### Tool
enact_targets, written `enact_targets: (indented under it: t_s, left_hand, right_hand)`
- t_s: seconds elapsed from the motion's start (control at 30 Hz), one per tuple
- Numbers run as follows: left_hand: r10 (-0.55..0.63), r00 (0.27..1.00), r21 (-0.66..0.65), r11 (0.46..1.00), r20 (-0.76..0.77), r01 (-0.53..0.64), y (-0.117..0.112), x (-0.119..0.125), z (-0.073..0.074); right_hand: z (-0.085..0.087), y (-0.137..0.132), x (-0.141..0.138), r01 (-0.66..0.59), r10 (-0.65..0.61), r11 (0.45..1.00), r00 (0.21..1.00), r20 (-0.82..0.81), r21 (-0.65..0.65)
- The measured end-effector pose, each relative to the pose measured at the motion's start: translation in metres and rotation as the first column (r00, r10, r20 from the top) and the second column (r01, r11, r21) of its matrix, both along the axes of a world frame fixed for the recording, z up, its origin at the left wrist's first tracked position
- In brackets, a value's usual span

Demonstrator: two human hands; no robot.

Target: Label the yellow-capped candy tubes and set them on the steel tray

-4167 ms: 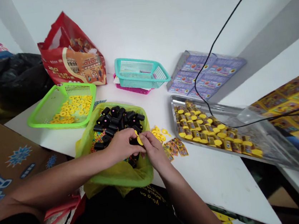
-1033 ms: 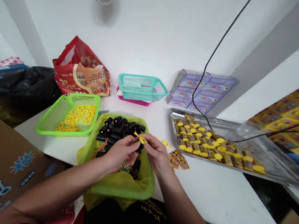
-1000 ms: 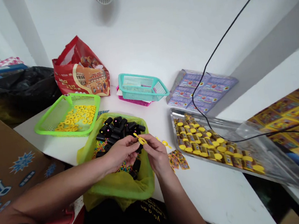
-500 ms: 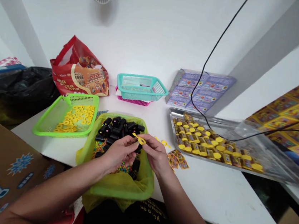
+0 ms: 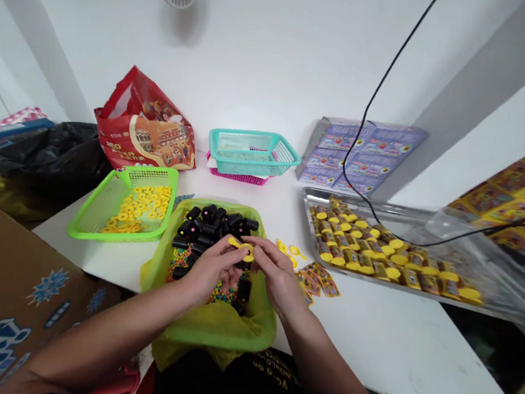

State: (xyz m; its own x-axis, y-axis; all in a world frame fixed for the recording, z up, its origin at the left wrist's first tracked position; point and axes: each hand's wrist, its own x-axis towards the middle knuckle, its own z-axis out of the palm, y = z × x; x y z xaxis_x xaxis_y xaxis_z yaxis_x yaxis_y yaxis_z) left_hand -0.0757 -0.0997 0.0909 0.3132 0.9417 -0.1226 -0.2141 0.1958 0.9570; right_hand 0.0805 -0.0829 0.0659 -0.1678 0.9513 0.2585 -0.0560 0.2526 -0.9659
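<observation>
Above the lined basket, my left hand (image 5: pixel 212 270) and my right hand (image 5: pixel 277 272) meet with fingers closed. Both pinch a small yellow plastic ring piece (image 5: pixel 248 253) with a tab sticking out to the left. Something dark shows just under the piece; whether it is held too, I cannot tell. Below, a green basket (image 5: pixel 255 340) lined with yellow mesh contains black cylinders (image 5: pixel 207 228) and many small colourful beads (image 5: pixel 179 257). Right of my right hand, several loose yellow ring pieces (image 5: pixel 293 250) and printed cards (image 5: pixel 319 280) lie on the white table.
A bright green basket (image 5: pixel 79 227) of yellow rings stands at the left, before a red bag (image 5: pixel 142 135). Behind are stacked turquoise and pink baskets (image 5: pixel 257 153). At the right, a metal tray (image 5: pixel 309 217) bears yellow-capped cylinders; a black cable (image 5: pixel 366 106) hangs across it.
The yellow ring piece has turned between my fingers and now lies flatter, its ring facing up more. The whole view has shifted slightly.
</observation>
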Motion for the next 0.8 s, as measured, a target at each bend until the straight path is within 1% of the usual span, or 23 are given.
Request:
enact_targets:
  t_s: [0.07,0.1,0.2,0.33,0.43,0.57,0.7,0.8]
  left_hand:
    - [0.007,0.999,0.074,0.997,-0.054,-0.003,-0.002,0.0,0.001]
    - [0.009,0.997,0.107,0.994,-0.078,0.0,-0.003,0.0,0.002]
    - [0.019,0.994,0.161,0.987,-0.111,-0.001,-0.006,0.001,0.002]
    - [0.056,0.992,0.154,0.987,-0.109,-0.038,-0.009,0.004,0.001]
    - [0.068,0.993,0.136,0.989,-0.093,-0.055,-0.008,0.005,0.0]
    - [0.069,0.994,0.124,0.991,-0.083,-0.059,-0.004,0.004,-0.002]
    - [0.064,0.982,0.116,0.992,-0.176,-0.044,-0.001,0.005,-0.006]
    - [0.09,0.969,0.163,0.985,-0.229,-0.054,-0.001,0.006,-0.006]
  right_hand:
    - [0.001,-0.002,-0.003,-0.012,0.007,0.993,0.999,-0.043,-0.114]
    - [0.002,-0.004,-0.004,-0.026,0.017,0.989,0.998,-0.06,-0.144]
    - [0.006,-0.008,-0.011,-0.019,-0.006,0.985,0.989,-0.146,-0.172]
    - [0.002,-0.01,-0.021,0.001,-0.073,0.973,0.95,-0.304,-0.231]
    - [-0.003,-0.008,-0.028,0.001,-0.098,0.966,0.925,-0.366,-0.257]
    - [-0.004,-0.004,-0.029,-0.028,-0.099,0.95,0.918,-0.383,-0.312]
    - [-0.003,0.0,-0.025,-0.017,-0.089,0.954,0.937,-0.339,-0.298]
    - [-0.002,0.002,-0.02,-0.038,-0.054,0.951,0.956,-0.287,-0.306]
